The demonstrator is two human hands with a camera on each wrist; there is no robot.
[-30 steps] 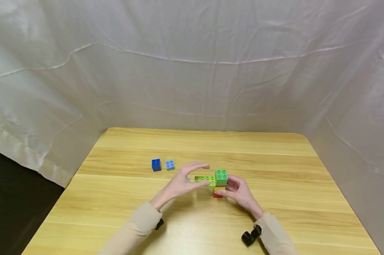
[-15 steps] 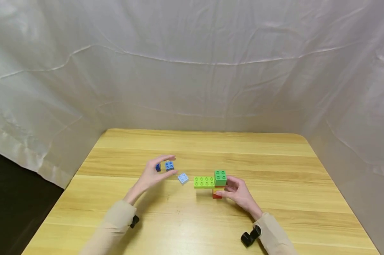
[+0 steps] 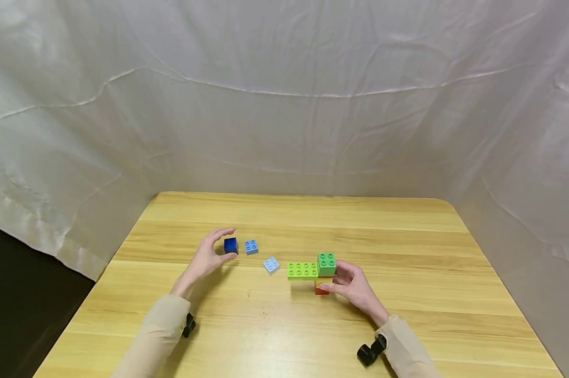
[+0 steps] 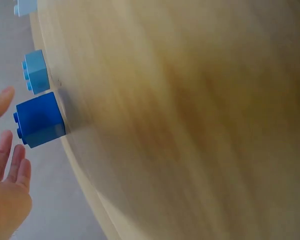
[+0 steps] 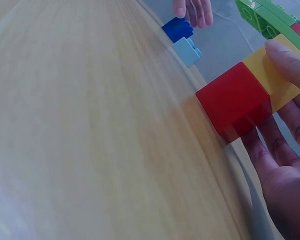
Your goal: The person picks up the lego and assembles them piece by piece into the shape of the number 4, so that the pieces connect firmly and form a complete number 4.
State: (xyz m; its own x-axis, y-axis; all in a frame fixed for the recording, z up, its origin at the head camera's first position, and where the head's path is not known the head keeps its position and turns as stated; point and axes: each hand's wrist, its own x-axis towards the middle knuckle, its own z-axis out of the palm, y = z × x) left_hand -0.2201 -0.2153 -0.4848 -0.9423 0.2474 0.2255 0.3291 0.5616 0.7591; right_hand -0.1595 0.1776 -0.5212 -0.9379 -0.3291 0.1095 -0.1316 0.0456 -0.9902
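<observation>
My left hand (image 3: 205, 258) reaches around a dark blue brick (image 3: 230, 246), thumb on the near side and fingers on the far side. In the left wrist view the fingertips stand apart from this blue brick (image 4: 40, 120). My right hand (image 3: 357, 290) holds a tower of toy building bricks, its thumb on the yellow brick (image 5: 270, 75) above the red bottom brick (image 5: 235, 100). A green brick (image 3: 327, 264) tops the tower, and a long lime brick (image 3: 302, 271) juts out from it to the left. The right palm and sleeve hide none of the top studs.
A medium blue brick (image 3: 251, 247) lies just right of the dark blue one. Nearer the tower sits a pale blue brick (image 3: 271, 265), turned at an angle. All stand on a wooden table (image 3: 275, 336) with a grey-white curtain (image 3: 284, 131) behind and beside it.
My left hand has left the lime brick and moved left, past the pale and medium blue bricks, to the dark blue brick. The right hand keeps its hold on the tower.
</observation>
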